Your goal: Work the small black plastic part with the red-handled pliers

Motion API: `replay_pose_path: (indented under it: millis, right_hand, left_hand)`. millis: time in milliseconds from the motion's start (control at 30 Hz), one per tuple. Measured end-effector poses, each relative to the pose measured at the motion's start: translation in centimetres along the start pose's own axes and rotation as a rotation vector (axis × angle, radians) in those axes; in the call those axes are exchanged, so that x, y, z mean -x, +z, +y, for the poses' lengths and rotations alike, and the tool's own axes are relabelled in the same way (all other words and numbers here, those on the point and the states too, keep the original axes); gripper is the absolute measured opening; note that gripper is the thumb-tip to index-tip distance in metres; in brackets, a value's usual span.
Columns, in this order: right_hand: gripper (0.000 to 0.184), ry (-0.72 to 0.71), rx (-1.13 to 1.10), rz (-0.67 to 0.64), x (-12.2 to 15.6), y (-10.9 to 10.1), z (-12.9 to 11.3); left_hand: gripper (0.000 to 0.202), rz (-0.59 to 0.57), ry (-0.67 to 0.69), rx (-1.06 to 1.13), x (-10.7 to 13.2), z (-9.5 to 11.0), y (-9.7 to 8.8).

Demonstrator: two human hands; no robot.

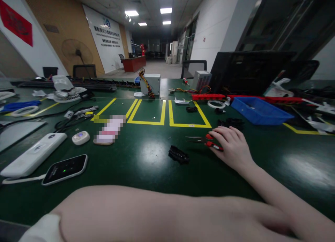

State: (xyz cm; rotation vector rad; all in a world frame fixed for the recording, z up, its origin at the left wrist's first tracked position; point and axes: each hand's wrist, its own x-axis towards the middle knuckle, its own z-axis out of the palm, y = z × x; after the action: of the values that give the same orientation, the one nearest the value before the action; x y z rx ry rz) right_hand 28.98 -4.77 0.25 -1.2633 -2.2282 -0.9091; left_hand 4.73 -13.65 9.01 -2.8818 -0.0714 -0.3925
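My right hand (231, 146) reaches out over the green table (146, 172). Its fingers are curled over the red handles of a pair of pliers (199, 140) that lies flat, jaws pointing left. A small black plastic part (178, 154) sits on the table just left of the hand, untouched. My left forearm (157, 214) lies across the bottom of the view. Its hand is hidden at the lower right, beneath my right arm.
A blue bin (259, 111) stands at the right. Behind it is a black monitor (248, 71), and a grey power supply box (150, 84) sits at the back centre. At the left lie a white power bank (34, 154), a black device (65, 168) and cables.
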Motion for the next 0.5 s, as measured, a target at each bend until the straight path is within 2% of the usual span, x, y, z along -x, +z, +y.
replay_pose_path:
  millis: [67, 100, 167, 267, 367, 500]
  right_hand:
    - [0.033, 0.008, 0.033, 0.015, 0.1, -0.2, 0.0]
    - [0.033, 0.022, 0.042, 0.024, 0.1, -0.3, -0.1]
    - [0.033, 0.06, 0.036, 0.041, 0.2, -0.4, -0.1]
    - [0.037, 0.101, -0.009, 0.024, 0.2, -0.6, -0.1]
    - [0.041, 0.133, -0.059, 0.001, 0.2, -0.7, 0.1]
    - [0.042, 0.121, -0.099, -0.012, 0.2, -0.8, 0.2]
  left_hand:
    - [0.042, 0.148, 0.168, 0.048, 1.4, -2.4, 1.0]
    - [0.04, 0.19, 0.171, 0.062, 2.1, -3.8, 1.8]
    - [0.036, 0.215, 0.055, 0.098, 3.4, -6.4, 3.7]
    - [0.043, 0.127, -0.209, 0.216, 5.1, -9.2, 6.0]
    - [0.057, 0.045, -0.328, 0.31, 6.3, -10.3, 7.2]
    - [0.051, -0.036, -0.419, 0.374, 6.7, -10.5, 8.4]
